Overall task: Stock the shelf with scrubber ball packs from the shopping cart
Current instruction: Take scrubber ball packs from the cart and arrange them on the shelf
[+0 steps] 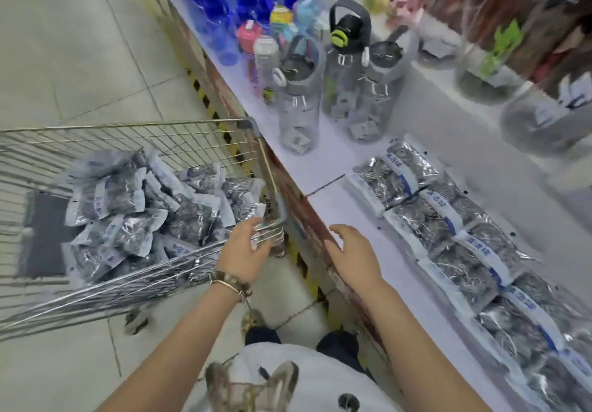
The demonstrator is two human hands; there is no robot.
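A wire shopping cart (192, 130) stands at the left, holding a heap of several scrubber ball packs (134, 206) in clear and white wrappers. Along the white shelf (323, 168) on the right, several scrubber ball packs (448, 229) lie in a row toward the near end. My left hand (248, 251), with bead bracelets at the wrist, rests on the cart's near right corner, fingers over the wire rim. My right hand (352, 251) hovers over the shelf's front edge with fingers relaxed and spread, holding nothing.
Large clear water bottles (339, 88) with grey lids stand on the shelf beyond the packs, and blue-capped bottles (224, 11) farther back. Yellow-black hazard tape (224, 123) runs along the shelf base. Tiled floor (80, 43) lies to the left.
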